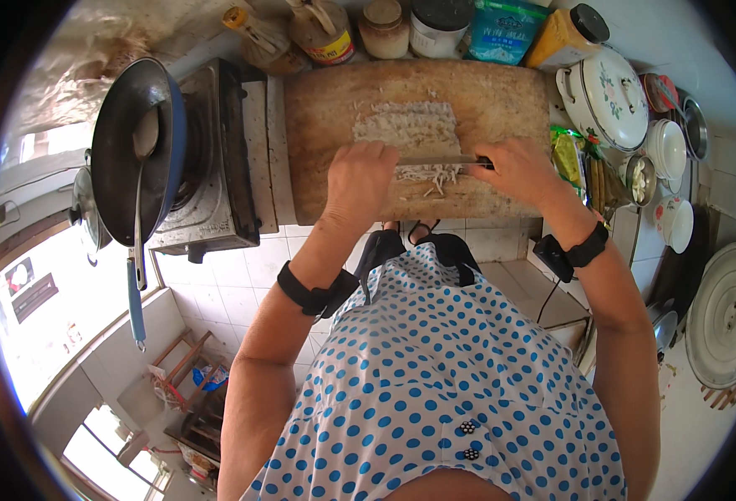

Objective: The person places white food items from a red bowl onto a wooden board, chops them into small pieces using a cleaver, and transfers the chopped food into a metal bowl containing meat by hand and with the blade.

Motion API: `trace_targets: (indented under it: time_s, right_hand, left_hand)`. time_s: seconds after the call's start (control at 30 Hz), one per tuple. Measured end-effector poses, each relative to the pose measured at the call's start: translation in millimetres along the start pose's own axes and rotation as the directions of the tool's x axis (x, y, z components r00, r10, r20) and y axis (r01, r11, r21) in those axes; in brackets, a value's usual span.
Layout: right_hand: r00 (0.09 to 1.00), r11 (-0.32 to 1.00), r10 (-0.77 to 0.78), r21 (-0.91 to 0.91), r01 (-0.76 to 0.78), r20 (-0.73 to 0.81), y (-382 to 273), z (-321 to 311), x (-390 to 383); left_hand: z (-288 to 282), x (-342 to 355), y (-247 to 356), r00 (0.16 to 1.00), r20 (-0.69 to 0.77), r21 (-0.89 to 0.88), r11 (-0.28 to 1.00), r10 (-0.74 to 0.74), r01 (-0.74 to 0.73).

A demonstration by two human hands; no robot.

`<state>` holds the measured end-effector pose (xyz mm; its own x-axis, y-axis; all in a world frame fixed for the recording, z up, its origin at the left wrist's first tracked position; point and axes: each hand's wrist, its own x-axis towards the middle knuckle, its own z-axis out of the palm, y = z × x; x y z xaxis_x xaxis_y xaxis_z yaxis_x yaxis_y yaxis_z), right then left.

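On a worn wooden cutting board (502, 96) lies a mass of pale chopped food (406, 121), with loose shreds toward the front. A knife (431, 160) spans it crosswise. My right hand (514, 167) is closed on the dark handle. My left hand (360, 179), fingers curled, is at the knife's other end; what is under those fingertips is hidden.
A dark wok (117, 150) with a metal ladle sits on the stove (226, 184) at left. Bottles (322, 37), jars (435, 29) and bags line the back. At right stand a lidded enamel pot (610, 108), green packets (564, 150) and several bowls (677, 225).
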<state>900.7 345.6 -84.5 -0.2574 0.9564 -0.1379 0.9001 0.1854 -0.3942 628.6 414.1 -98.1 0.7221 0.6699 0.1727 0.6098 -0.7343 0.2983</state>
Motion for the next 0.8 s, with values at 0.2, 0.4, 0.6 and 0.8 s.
trace_targets:
  time_s: [0.2,0.4,0.6,0.8]
  right_hand:
    - [0.999,0.996,0.021,-0.088,-0.018,0.025,12.4,23.3,1.2]
    - [0.992,0.998,0.066,0.015,-0.068,0.111,3.3,7.0,6.2]
    - [0.986,0.992,0.118,-0.055,-0.112,0.121,9.9,7.7,19.8]
    - [0.988,0.995,0.097,-0.029,-0.094,0.120,11.3,7.0,20.2]
  left_hand:
    - [19.2,3.5,-7.4,0.999,-0.002,0.032,0.999,0.044,-0.044]
    - [13.1,4.2,-14.7,0.997,-0.010,0.016,0.997,0.073,-0.073]
    - [16.5,16.2,-16.7,0.997,-0.020,0.070,0.995,0.070,-0.068]
    - [13.8,17.5,-21.9,0.998,0.018,0.072,0.995,0.062,-0.063]
